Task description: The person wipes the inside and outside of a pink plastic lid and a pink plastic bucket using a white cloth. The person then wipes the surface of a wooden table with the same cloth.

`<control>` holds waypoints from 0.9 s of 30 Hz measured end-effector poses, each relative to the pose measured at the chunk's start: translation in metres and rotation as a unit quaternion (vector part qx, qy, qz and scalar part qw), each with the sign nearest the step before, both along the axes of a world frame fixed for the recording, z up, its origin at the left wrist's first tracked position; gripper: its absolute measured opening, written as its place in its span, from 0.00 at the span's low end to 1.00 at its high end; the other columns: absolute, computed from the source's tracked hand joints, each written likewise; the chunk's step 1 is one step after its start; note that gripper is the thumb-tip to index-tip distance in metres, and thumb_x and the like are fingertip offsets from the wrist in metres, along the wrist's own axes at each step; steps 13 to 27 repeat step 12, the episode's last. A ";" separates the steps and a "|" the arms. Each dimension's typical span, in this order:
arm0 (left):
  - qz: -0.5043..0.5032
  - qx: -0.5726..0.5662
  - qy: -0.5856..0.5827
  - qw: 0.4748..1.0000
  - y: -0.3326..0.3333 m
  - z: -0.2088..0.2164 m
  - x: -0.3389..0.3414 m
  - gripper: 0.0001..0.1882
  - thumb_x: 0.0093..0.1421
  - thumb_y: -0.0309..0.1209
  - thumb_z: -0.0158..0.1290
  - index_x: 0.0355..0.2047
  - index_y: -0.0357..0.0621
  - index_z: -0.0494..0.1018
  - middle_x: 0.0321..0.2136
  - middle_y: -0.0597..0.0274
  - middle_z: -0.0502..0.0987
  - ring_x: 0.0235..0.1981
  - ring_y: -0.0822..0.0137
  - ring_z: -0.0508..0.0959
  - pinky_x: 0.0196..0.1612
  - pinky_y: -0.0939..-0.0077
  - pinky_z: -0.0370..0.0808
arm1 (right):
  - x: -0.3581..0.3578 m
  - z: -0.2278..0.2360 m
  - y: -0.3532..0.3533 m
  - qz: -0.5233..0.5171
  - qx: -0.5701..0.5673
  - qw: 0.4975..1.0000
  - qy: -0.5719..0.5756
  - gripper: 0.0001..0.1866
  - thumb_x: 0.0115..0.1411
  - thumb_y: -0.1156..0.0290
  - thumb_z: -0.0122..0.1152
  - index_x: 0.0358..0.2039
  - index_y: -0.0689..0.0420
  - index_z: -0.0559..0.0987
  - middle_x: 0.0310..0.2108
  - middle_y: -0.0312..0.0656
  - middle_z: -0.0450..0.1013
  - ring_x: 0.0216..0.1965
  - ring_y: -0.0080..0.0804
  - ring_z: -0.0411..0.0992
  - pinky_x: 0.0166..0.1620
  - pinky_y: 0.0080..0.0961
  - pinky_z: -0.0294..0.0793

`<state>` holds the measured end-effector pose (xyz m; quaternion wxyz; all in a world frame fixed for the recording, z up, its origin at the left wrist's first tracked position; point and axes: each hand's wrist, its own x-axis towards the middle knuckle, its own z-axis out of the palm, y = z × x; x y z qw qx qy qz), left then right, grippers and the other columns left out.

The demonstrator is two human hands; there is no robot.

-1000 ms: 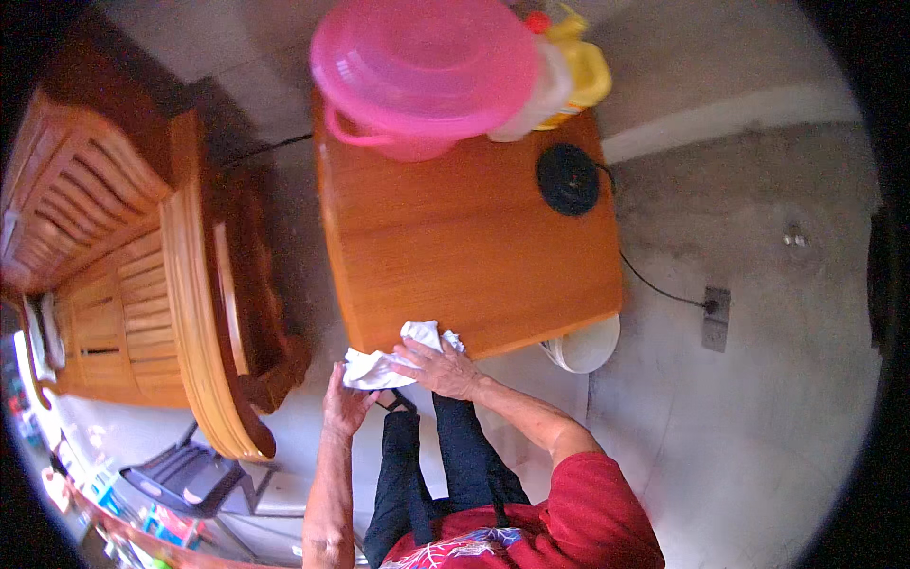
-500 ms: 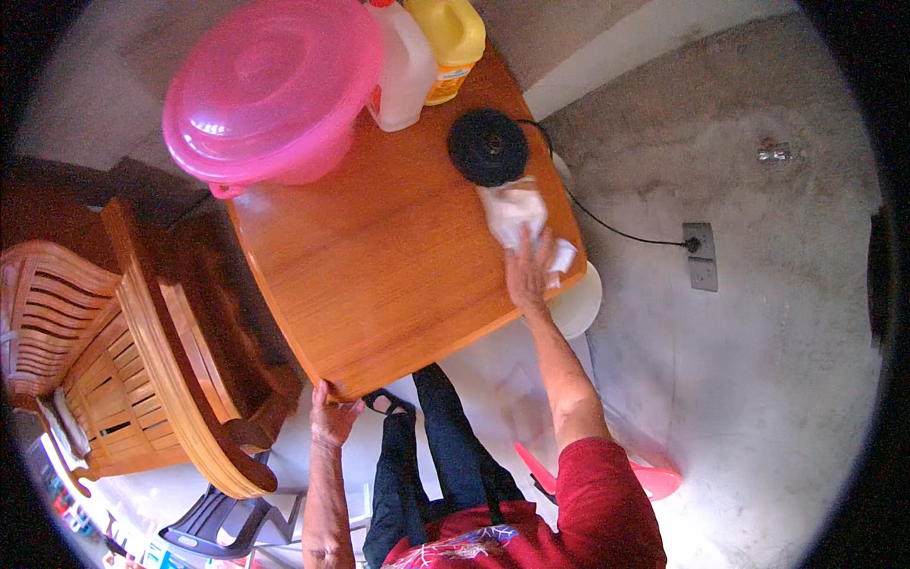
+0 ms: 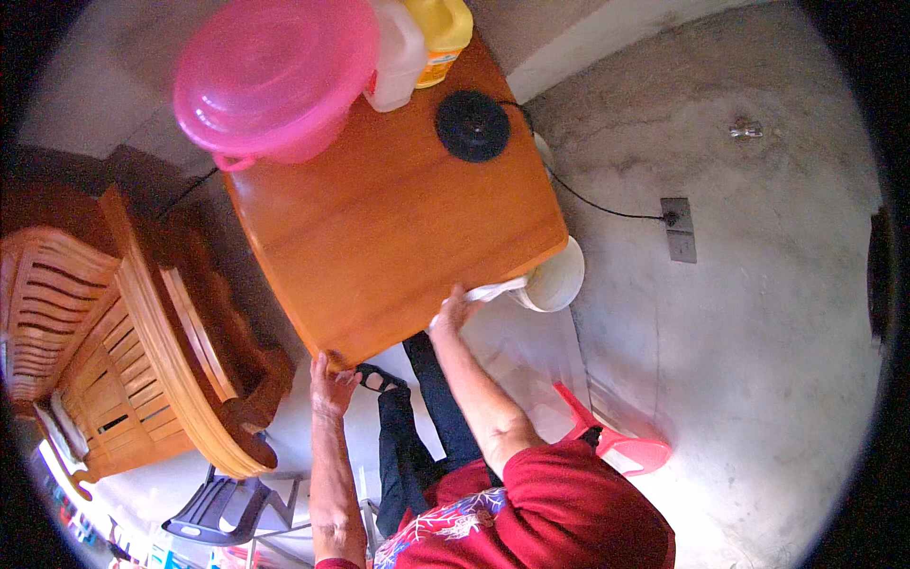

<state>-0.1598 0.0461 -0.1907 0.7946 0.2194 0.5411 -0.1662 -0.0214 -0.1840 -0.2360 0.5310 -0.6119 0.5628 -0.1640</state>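
My right hand (image 3: 452, 311) is at the near edge of a brown wooden table (image 3: 379, 228), closed on a white cloth (image 3: 498, 289) that trails to the right along that edge. At the table's near left corner, my left hand (image 3: 334, 387) grips the corner, its fingertips at the edge. A round black electric base (image 3: 473, 126) sits towards the far right of the tabletop, its cord running off to the wall.
A large pink lidded tub (image 3: 275, 81), a white jug (image 3: 398, 57) and a yellow jug (image 3: 443, 38) crowd the far end. A white bucket (image 3: 557, 277) stands beside the right corner. Wooden bench (image 3: 142, 379) left; red plastic chair (image 3: 635, 450) behind right; wall socket (image 3: 679, 229) right.
My right hand has swept the cloth from beside the black base, towards me and left, to the table's near edge. My left hand stays at the corner. The view has shifted slightly.
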 end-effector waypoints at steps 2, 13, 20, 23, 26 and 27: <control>-0.003 0.047 0.043 0.998 -0.003 0.024 0.005 0.35 0.51 0.51 0.58 0.56 0.63 0.57 0.54 0.60 0.60 0.49 0.49 0.65 0.48 0.47 0.66 | -0.019 0.016 0.050 -0.021 0.068 0.997 -0.005 0.39 0.49 0.66 0.61 0.57 0.65 0.52 0.56 0.54 0.59 0.50 0.43 0.63 0.54 0.38 0.65; 0.110 0.064 0.065 0.990 0.051 0.051 -0.102 0.35 0.54 0.51 0.56 0.57 0.52 0.59 0.56 0.56 0.63 0.53 0.53 0.65 0.50 0.53 0.65 | -0.135 -0.039 0.190 0.190 0.399 0.881 0.172 0.32 0.53 0.68 0.58 0.56 0.55 0.57 0.48 0.48 0.65 0.44 0.39 0.69 0.42 0.40 0.74; 0.110 0.064 0.065 0.990 0.051 0.051 -0.102 0.35 0.54 0.51 0.56 0.57 0.52 0.59 0.56 0.56 0.63 0.53 0.53 0.65 0.50 0.53 0.65 | -0.135 -0.039 0.190 0.190 0.399 0.881 0.172 0.32 0.53 0.68 0.58 0.56 0.55 0.57 0.48 0.48 0.65 0.44 0.39 0.69 0.42 0.40 0.74; 0.110 0.064 0.065 0.990 0.051 0.051 -0.102 0.35 0.54 0.51 0.56 0.57 0.52 0.59 0.56 0.56 0.63 0.53 0.53 0.65 0.50 0.53 0.65 | -0.135 -0.039 0.190 0.190 0.399 0.881 0.172 0.32 0.53 0.68 0.58 0.56 0.55 0.57 0.48 0.48 0.65 0.44 0.39 0.69 0.42 0.40 0.74; 0.110 0.064 0.065 0.990 0.051 0.051 -0.102 0.35 0.54 0.51 0.56 0.57 0.52 0.59 0.56 0.56 0.63 0.53 0.53 0.65 0.50 0.53 0.65 | -0.135 -0.039 0.190 0.190 0.399 0.881 0.172 0.32 0.53 0.68 0.58 0.56 0.55 0.57 0.48 0.48 0.65 0.44 0.39 0.69 0.42 0.40 0.74; 0.110 0.064 0.065 0.990 0.051 0.051 -0.102 0.35 0.54 0.51 0.56 0.57 0.52 0.59 0.56 0.56 0.63 0.53 0.53 0.65 0.50 0.53 0.65 | -0.135 -0.039 0.190 0.190 0.399 0.881 0.172 0.32 0.53 0.68 0.58 0.56 0.55 0.57 0.48 0.48 0.65 0.44 0.39 0.69 0.42 0.40 0.74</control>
